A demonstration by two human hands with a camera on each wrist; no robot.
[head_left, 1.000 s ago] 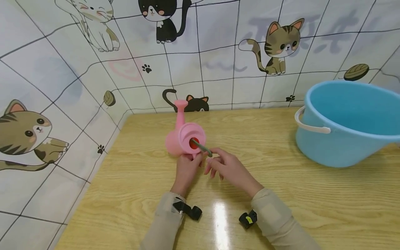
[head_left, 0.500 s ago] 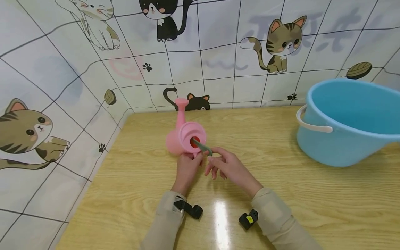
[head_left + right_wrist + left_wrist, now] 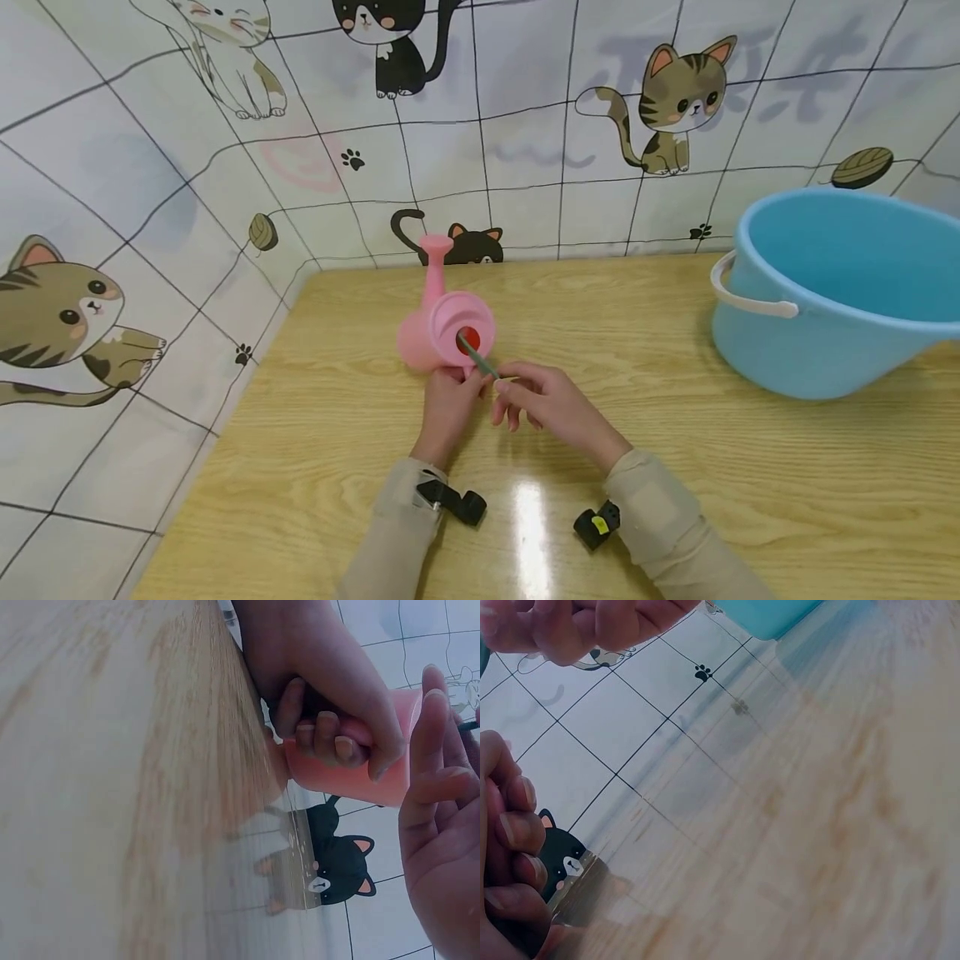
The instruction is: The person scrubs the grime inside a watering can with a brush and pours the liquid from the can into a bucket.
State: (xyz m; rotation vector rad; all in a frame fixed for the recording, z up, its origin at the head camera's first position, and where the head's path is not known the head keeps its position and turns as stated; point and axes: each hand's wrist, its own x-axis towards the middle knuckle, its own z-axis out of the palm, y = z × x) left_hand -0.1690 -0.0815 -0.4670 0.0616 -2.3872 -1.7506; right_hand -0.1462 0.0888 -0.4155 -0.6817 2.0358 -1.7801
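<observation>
A pink watering can (image 3: 417, 343) stands on the wooden table, its spout pointing at the back wall. My left hand (image 3: 447, 412) grips its handle; in the right wrist view the fingers of this left hand (image 3: 330, 690) curl round the pink handle. Something red (image 3: 464, 343) fills the can's round opening. Out of it leans a thin green stick (image 3: 482, 363), whose outer end my right hand (image 3: 551, 404) pinches between thumb and forefinger. The other right fingers hang loosely bent. What the stick joins inside the can is hidden.
A large light-blue bucket (image 3: 787, 354) with a white handle (image 3: 750, 306) stands at the right of the table (image 3: 615, 333). A cat-patterned covering (image 3: 525, 167) rises behind the table and along its left side.
The green stick's bent outer end has shifted slightly down and left, and my right fingers have moved with it. The watering can and left hand stay in place.
</observation>
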